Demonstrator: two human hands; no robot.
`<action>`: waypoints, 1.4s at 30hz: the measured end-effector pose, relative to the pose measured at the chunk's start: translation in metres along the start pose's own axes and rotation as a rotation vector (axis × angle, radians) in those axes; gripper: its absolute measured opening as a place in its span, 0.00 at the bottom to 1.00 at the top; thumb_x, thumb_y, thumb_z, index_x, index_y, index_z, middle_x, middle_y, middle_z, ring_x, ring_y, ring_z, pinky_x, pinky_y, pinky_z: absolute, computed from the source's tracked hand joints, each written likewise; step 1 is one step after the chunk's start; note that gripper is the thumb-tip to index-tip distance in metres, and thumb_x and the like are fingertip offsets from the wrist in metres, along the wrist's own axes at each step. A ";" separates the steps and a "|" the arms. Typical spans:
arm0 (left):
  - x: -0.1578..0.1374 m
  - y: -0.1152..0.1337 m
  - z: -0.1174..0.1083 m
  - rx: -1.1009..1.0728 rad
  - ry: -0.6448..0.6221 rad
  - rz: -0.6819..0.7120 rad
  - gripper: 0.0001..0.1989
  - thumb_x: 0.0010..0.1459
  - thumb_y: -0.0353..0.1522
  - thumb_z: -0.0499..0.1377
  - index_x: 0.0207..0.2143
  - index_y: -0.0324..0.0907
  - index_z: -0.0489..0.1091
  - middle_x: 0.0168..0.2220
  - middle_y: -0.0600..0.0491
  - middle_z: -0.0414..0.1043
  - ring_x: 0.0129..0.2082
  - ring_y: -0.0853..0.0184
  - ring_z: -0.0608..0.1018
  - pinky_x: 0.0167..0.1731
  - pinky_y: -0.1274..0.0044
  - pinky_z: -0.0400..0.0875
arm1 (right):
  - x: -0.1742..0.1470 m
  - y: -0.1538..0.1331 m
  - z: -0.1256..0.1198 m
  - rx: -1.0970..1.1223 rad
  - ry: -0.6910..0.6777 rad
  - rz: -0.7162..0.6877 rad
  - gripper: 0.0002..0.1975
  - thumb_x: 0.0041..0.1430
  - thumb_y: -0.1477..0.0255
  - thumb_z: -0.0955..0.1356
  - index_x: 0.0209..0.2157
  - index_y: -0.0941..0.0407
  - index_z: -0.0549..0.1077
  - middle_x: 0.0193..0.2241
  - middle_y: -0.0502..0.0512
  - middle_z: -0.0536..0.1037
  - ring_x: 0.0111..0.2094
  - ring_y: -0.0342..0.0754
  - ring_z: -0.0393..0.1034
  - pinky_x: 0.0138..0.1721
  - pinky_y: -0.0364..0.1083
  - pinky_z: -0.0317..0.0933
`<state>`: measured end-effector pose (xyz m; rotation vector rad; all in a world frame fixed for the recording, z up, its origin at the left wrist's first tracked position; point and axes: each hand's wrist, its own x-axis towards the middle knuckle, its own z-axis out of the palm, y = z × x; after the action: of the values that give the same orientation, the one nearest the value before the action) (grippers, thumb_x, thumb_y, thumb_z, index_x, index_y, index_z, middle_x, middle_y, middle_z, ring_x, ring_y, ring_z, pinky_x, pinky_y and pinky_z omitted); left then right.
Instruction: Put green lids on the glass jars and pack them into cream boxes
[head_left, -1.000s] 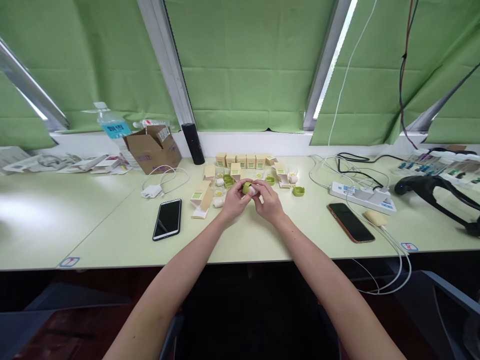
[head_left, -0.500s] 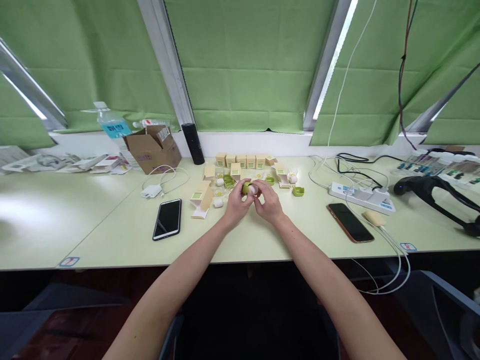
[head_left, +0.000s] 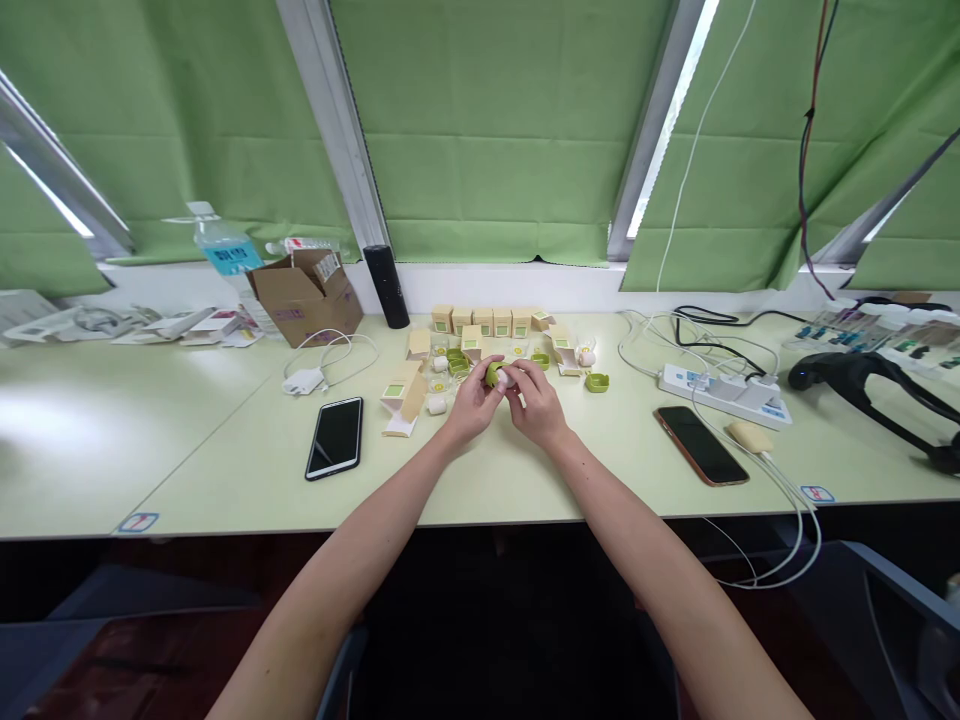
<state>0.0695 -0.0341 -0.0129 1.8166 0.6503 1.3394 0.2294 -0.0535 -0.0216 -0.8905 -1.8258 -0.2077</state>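
Observation:
My left hand (head_left: 469, 402) has its fingers closed around a small rounded green plastic case (head_left: 493, 374), above the table's middle. Pinched in my right hand (head_left: 538, 408) is a small whitish roll (head_left: 505, 380), close against the green case; the fingers partly cover both. Left of my hands, an opened small cardboard box (head_left: 405, 398) lies beside a white roll (head_left: 437, 405). A green case part (head_left: 597, 382) sits on the table to the right. More green parts (head_left: 457, 367) and clear pieces are scattered just beyond my hands.
Small cardboard boxes (head_left: 484, 322) line the back. A phone (head_left: 334, 439) lies left; another phone (head_left: 700, 445) lies right, near a power strip (head_left: 724, 394) with cables. Farther out are a brown carton (head_left: 307, 305), a black cylinder (head_left: 385, 287) and a black frame-like device (head_left: 870, 390).
Both hands stay in nearly the same place. The fingers of my right hand have shifted slightly, and the whitish roll has turned a little against the green case.

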 end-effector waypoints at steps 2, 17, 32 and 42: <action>0.000 0.000 0.000 -0.003 0.002 -0.002 0.31 0.66 0.53 0.59 0.61 0.42 0.65 0.51 0.43 0.75 0.50 0.57 0.80 0.51 0.65 0.78 | 0.000 0.000 0.000 -0.018 0.007 -0.024 0.17 0.74 0.70 0.59 0.58 0.55 0.70 0.50 0.68 0.74 0.48 0.56 0.75 0.42 0.53 0.78; 0.002 -0.002 0.011 -0.041 0.204 -0.014 0.22 0.62 0.42 0.65 0.54 0.40 0.72 0.53 0.43 0.76 0.48 0.61 0.79 0.49 0.71 0.75 | 0.000 0.000 0.003 -0.227 0.023 -0.118 0.17 0.74 0.74 0.59 0.59 0.59 0.69 0.49 0.70 0.76 0.47 0.55 0.77 0.39 0.49 0.77; 0.003 0.000 0.014 -0.039 0.264 -0.075 0.20 0.57 0.32 0.65 0.53 0.41 0.74 0.51 0.45 0.78 0.45 0.62 0.80 0.48 0.71 0.76 | -0.002 0.001 0.006 -0.329 -0.012 -0.104 0.18 0.74 0.73 0.58 0.58 0.60 0.70 0.50 0.70 0.77 0.50 0.56 0.77 0.34 0.46 0.76; 0.000 0.000 0.012 -0.063 0.185 -0.034 0.21 0.63 0.42 0.64 0.55 0.43 0.71 0.54 0.44 0.76 0.49 0.60 0.79 0.50 0.69 0.75 | -0.005 0.005 0.007 -0.356 -0.044 -0.098 0.18 0.75 0.73 0.58 0.59 0.59 0.72 0.51 0.70 0.77 0.46 0.52 0.79 0.36 0.45 0.75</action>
<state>0.0811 -0.0374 -0.0150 1.6372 0.7245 1.4998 0.2285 -0.0488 -0.0301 -1.0566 -1.9077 -0.5935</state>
